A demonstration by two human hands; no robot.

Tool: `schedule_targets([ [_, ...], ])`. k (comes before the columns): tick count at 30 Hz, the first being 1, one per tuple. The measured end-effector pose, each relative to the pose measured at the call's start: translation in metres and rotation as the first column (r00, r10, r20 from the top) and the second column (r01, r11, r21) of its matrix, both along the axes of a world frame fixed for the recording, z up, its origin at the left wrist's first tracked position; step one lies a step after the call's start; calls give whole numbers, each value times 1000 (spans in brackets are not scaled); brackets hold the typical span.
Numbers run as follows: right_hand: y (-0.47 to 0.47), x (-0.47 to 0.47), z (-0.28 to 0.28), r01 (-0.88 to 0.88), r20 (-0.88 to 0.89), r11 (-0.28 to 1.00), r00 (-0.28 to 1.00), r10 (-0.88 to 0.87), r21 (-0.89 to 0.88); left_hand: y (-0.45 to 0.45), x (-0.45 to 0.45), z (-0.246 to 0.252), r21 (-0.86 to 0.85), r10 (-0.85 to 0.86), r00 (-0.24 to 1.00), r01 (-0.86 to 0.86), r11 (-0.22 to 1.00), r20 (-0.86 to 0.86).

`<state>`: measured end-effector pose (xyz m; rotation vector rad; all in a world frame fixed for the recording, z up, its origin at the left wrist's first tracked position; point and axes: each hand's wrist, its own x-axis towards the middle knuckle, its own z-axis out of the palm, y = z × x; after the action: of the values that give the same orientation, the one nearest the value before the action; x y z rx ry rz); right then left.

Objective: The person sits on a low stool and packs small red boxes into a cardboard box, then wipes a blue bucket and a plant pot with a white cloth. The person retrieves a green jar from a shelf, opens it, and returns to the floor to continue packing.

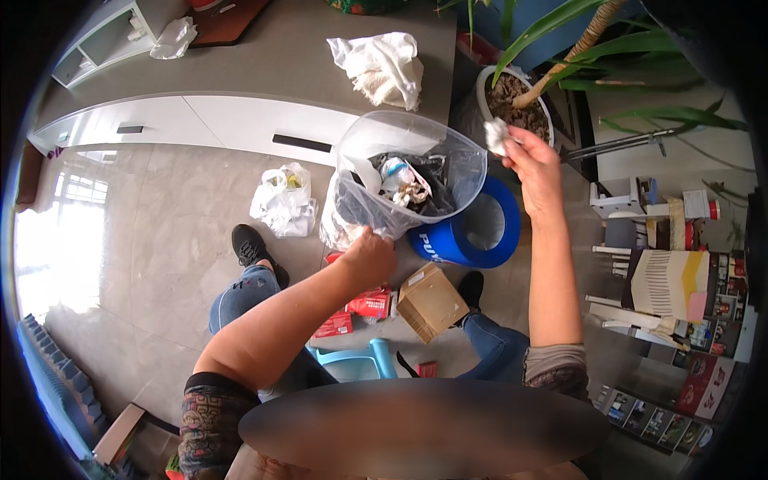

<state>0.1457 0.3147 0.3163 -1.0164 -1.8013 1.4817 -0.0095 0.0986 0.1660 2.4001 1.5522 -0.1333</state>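
My left hand (369, 258) grips the near edge of a large clear plastic bag (468, 171), whose mouth gapes upward. Inside the bag lie black plastic film (441, 171), crumpled paper (410, 195) and other mixed waste. A crumpled white tissue (497, 137) is pinched between the thumb and fingers of my right hand (534, 168), just right of the bag's rim and above the plant pot (482, 96). Below the bag on its right, a blue bin (441, 243) with a pale liner leans over, its opening facing right.
A knotted white plastic bag (285, 207) lies on the floor to the left. An open cardboard box (435, 303), red boxes (372, 304) and a light blue stool (354, 363) are between my legs. White bundled plastic (387, 69) rests on the grey-topped cabinet (270, 66).
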Motion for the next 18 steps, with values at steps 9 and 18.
schedule_targets([
  [9, -60, 46, 1, 69, 123, 985, 988, -89, 159, 6, -10, 19, -152, 5, 999, 1, 988, 37],
  [18, -162, 236, -202, 577, 520, 796, 744, -420, -184, 10, -11, 9, -258, -34, 999, 36, 966, 12],
])
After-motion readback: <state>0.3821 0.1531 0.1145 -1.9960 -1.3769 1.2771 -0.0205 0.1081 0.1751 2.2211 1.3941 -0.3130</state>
